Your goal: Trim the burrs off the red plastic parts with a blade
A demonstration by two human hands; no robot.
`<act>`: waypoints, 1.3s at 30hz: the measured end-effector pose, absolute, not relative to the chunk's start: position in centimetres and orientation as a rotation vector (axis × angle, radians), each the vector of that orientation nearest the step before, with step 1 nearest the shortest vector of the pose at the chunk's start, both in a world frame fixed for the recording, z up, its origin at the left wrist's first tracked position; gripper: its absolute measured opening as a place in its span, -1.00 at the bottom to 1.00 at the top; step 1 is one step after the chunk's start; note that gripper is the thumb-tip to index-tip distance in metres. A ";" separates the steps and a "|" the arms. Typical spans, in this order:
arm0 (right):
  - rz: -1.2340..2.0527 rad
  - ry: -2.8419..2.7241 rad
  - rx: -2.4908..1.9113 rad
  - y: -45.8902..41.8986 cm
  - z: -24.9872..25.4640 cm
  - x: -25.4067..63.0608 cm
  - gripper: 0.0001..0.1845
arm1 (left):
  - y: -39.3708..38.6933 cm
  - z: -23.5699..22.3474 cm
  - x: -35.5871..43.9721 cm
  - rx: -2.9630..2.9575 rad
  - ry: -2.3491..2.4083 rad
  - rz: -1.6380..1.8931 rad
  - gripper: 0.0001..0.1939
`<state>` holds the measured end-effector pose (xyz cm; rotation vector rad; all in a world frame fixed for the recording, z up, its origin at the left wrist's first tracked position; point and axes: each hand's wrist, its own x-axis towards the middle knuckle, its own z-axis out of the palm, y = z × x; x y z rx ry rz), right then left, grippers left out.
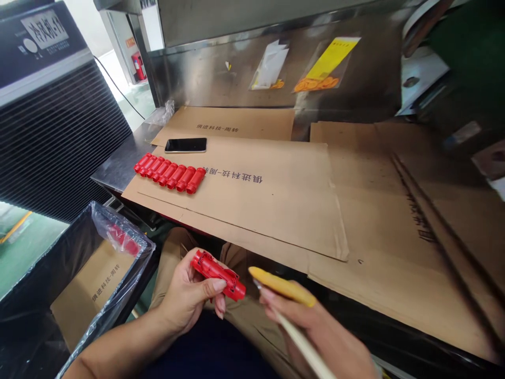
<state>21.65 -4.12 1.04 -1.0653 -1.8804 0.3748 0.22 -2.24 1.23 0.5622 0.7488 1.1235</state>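
Note:
My left hand (188,297) grips a red plastic part (218,273) over my lap, just below the table edge. My right hand (323,337) holds a yellow-handled tool (284,287) whose tip points at the right end of that part; the forefinger wears a yellow finger cot. A row of several red plastic parts (169,172) lies side by side on the cardboard sheet (276,205) at the table's left. A black phone (185,145) lies behind the row.
A black bin lined with clear plastic (130,237) stands at my left, with cardboard and a red piece inside. A large black ribbed machine (51,131) fills the far left. A steel back wall (236,73) carries bagged papers. More cardboard (394,210) covers the right.

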 end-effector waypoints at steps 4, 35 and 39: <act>0.510 -1.715 -1.142 -3.9 2.4 22.1 -0.82 | -2.2 1.4 -0.1 0.613 0.744 1.126 -0.52; 0.445 -1.919 -1.043 -4.4 2.9 20.0 -0.84 | -3.0 0.8 -0.2 0.699 0.743 1.172 -0.53; 0.473 -1.792 -1.055 -4.6 2.4 19.4 -0.85 | -2.9 1.0 -0.1 0.632 0.724 1.168 -0.53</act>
